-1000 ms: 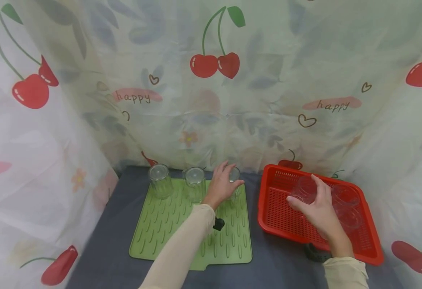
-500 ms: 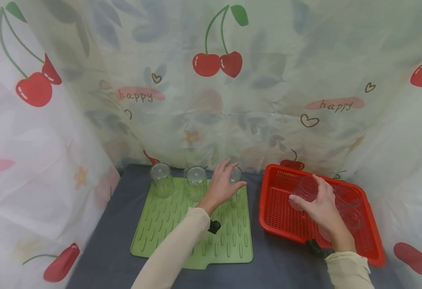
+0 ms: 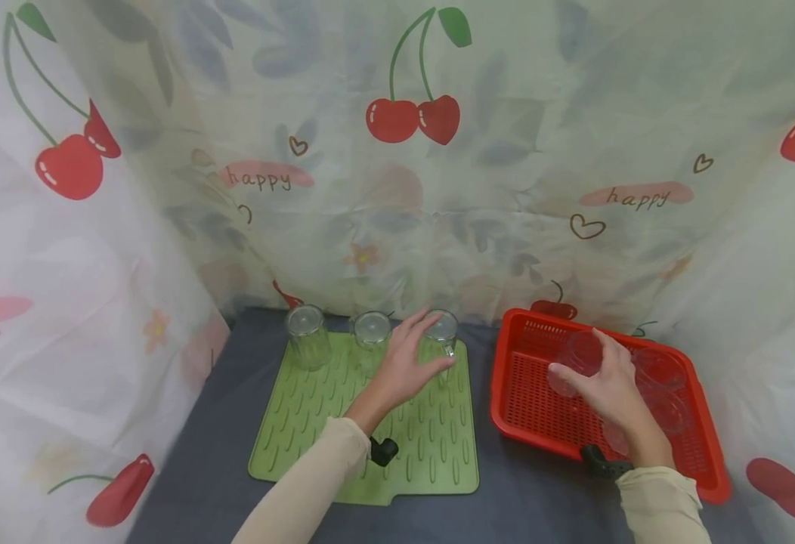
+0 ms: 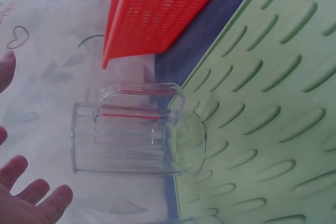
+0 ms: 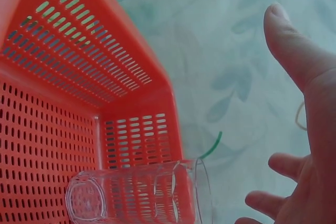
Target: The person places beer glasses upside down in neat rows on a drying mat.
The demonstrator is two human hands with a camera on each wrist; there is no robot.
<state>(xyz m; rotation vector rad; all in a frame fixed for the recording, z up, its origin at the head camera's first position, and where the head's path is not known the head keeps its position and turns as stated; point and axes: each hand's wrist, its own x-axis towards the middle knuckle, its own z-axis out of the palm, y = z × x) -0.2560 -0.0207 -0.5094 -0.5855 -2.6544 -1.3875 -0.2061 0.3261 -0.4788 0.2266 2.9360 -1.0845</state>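
Note:
My left hand (image 3: 404,366), fingers spread and thumb apart, hovers above the green drying mat (image 3: 431,461). Just beyond it a clear glass mug (image 4: 126,137) stands upside down at the mat's far right corner; in the left wrist view a gap separates it from the fingers. Two more upturned glasses, a left one (image 3: 310,340) and a middle one (image 3: 372,332), line the mat's back edge. Over the red basket (image 3: 523,408) my right hand (image 3: 611,385) is held with fingers parted. A clear glass (image 5: 136,192) stands in the basket below it, apart from the fingers in the right wrist view.
More clear glasses (image 3: 663,370) stand in the basket's right part, partly behind the right hand. A dark grey cloth (image 3: 200,453) covers the table. Printed curtains (image 3: 425,227) close off the back and both sides.
My left hand has drawn back from the right-hand mug, toward me and slightly left, so more of the mug shows. The right hand stays over the basket. The view has shifted slightly.

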